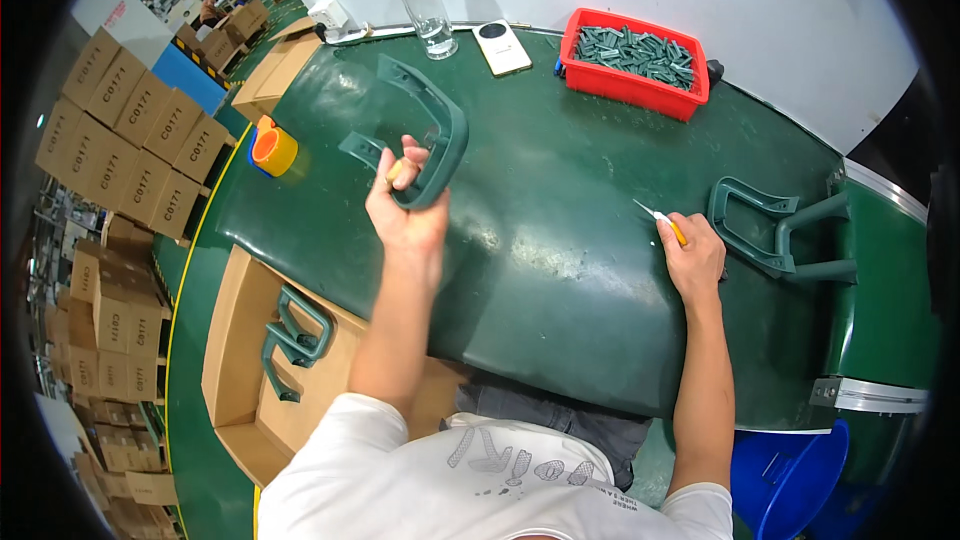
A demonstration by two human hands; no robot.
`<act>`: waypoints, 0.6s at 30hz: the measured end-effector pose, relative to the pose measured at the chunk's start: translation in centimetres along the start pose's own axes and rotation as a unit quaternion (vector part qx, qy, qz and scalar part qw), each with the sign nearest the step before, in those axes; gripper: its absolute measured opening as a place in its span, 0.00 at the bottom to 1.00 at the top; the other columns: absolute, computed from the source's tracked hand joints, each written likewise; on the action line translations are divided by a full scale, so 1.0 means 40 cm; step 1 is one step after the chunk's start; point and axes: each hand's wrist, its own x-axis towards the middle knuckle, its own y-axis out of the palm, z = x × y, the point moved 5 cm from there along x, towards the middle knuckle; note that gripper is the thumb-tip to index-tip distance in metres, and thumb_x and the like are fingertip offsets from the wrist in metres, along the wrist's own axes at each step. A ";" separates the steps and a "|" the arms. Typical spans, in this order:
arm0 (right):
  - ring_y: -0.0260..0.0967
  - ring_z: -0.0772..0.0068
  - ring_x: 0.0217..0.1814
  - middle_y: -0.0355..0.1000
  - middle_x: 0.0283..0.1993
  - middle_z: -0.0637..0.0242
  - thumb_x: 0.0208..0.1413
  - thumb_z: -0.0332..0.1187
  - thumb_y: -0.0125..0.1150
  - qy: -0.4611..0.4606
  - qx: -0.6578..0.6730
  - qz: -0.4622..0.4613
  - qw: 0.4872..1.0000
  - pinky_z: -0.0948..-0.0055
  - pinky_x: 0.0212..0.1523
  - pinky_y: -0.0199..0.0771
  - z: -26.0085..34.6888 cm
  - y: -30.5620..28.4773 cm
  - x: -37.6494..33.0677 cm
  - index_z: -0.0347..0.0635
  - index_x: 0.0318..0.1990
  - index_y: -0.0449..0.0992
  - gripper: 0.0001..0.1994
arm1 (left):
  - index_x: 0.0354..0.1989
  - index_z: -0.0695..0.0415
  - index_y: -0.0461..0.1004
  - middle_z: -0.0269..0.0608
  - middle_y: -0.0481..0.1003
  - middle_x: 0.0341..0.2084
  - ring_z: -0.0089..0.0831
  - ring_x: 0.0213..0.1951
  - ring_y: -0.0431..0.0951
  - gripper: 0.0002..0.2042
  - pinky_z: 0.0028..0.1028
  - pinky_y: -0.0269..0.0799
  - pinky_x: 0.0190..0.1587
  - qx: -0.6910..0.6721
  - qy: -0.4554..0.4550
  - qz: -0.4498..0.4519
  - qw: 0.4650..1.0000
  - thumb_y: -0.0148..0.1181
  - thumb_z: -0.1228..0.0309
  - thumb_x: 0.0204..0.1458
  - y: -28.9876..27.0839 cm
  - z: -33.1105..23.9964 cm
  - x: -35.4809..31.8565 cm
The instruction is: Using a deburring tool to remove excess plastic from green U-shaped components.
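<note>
My left hand (412, 215), raised over the left part of the table, is closed round a green plastic U-shaped handle part (450, 125). Something small and yellowish shows at one of its fingers. Lower right, my right hand (694, 258) grips a small trimming knife (675, 227) with a yellow handle, its thin blade pointing up and left. The knife and the handle part are well apart. Two joined-looking green handle parts (765, 260) lie on the table to the right of my right hand.
At the back stand a red bin (640, 92) of small green pieces, a phone (502, 48) and a glass bottle (428, 15). An orange tape roll (272, 148) sits at the left edge. Below it, an open carton (235, 340) holds green handle parts (298, 335). A blue bin (790, 470) is lower right.
</note>
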 end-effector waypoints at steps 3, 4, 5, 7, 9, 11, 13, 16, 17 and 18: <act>0.66 0.61 0.25 0.68 0.24 0.64 0.49 0.38 0.63 0.004 0.010 0.012 1.000 0.66 0.27 0.63 -0.001 -0.002 -0.003 0.40 0.34 0.79 0.11 | 0.44 0.70 0.65 0.32 0.62 0.11 0.29 0.29 0.73 0.15 0.28 0.73 0.44 -0.093 -0.042 0.019 0.995 0.46 0.67 0.61 0.005 0.064 -0.034; 0.66 0.61 0.25 0.68 0.24 0.64 0.49 0.38 0.63 0.007 0.009 0.013 1.000 0.66 0.26 0.63 -0.001 -0.002 -0.003 0.40 0.34 0.79 0.11 | 0.44 0.70 0.64 0.31 0.62 0.11 0.28 0.28 0.73 0.15 0.28 0.73 0.44 -0.115 -0.041 0.029 0.992 0.45 0.67 0.61 0.004 0.086 -0.040; 0.66 0.61 0.25 0.68 0.24 0.64 0.49 0.38 0.63 0.009 0.010 0.015 1.000 0.66 0.26 0.63 0.000 -0.002 -0.002 0.40 0.34 0.79 0.10 | 0.45 0.70 0.64 0.31 0.62 0.11 0.28 0.28 0.73 0.15 0.28 0.73 0.45 -0.122 -0.028 -0.004 0.992 0.44 0.67 0.61 -0.004 0.097 -0.042; 0.66 0.61 0.24 0.68 0.24 0.64 0.49 0.38 0.64 0.009 0.012 0.017 1.000 0.66 0.26 0.63 0.001 -0.001 0.000 0.40 0.33 0.79 0.10 | 0.45 0.71 0.63 0.32 0.63 0.12 0.28 0.29 0.74 0.15 0.28 0.74 0.44 -0.122 -0.016 -0.019 0.992 0.43 0.68 0.61 -0.005 0.115 -0.050; 0.66 0.61 0.24 0.67 0.24 0.64 0.49 0.37 0.64 0.007 0.013 0.018 1.000 0.66 0.26 0.63 0.001 -0.003 0.000 0.40 0.33 0.79 0.10 | 0.45 0.71 0.63 0.33 0.64 0.12 0.28 0.29 0.75 0.15 0.28 0.75 0.42 -0.125 -0.006 -0.028 0.992 0.42 0.69 0.61 -0.007 0.127 -0.059; 0.66 0.61 0.24 0.67 0.23 0.64 0.49 0.37 0.64 0.001 0.012 0.012 1.000 0.66 0.26 0.63 0.002 -0.006 0.000 0.40 0.33 0.79 0.10 | 0.44 0.69 0.64 0.34 0.64 0.13 0.28 0.28 0.75 0.13 0.27 0.76 0.41 -0.134 -0.028 0.002 0.991 0.42 0.70 0.60 0.002 0.136 -0.062; 0.65 0.61 0.24 0.67 0.23 0.64 0.49 0.38 0.64 -0.001 0.011 0.010 1.000 0.66 0.26 0.63 0.003 -0.002 -0.001 0.40 0.33 0.79 0.10 | 0.44 0.68 0.65 0.34 0.65 0.13 0.28 0.27 0.75 0.12 0.27 0.76 0.40 -0.109 0.011 -0.015 0.994 0.42 0.70 0.60 -0.001 0.131 -0.062; 0.65 0.61 0.24 0.67 0.23 0.64 0.49 0.37 0.64 -0.009 0.000 0.006 1.000 0.66 0.25 0.63 0.001 -0.001 0.000 0.40 0.33 0.79 0.10 | 0.40 0.67 0.68 0.47 0.69 0.26 0.27 0.23 0.74 0.09 0.23 0.76 0.32 -0.124 0.044 -0.051 0.990 0.44 0.77 0.55 -0.002 0.125 -0.062; 0.65 0.61 0.23 0.67 0.23 0.64 0.48 0.37 0.64 -0.017 -0.005 0.002 1.000 0.66 0.25 0.63 0.001 -0.001 0.000 0.40 0.33 0.79 0.10 | 0.40 0.67 0.68 0.47 0.69 0.26 0.27 0.23 0.74 0.09 0.23 0.76 0.32 -0.117 0.037 -0.051 0.991 0.44 0.76 0.55 -0.001 0.129 -0.065; 0.65 0.62 0.23 0.66 0.23 0.64 0.48 0.37 0.65 -0.026 -0.010 -0.003 1.000 0.67 0.25 0.63 0.003 -0.002 0.001 0.39 0.32 0.79 0.10 | 0.40 0.67 0.68 0.47 0.69 0.26 0.26 0.23 0.74 0.09 0.23 0.76 0.32 -0.110 0.031 -0.051 0.992 0.44 0.76 0.55 0.000 0.132 -0.067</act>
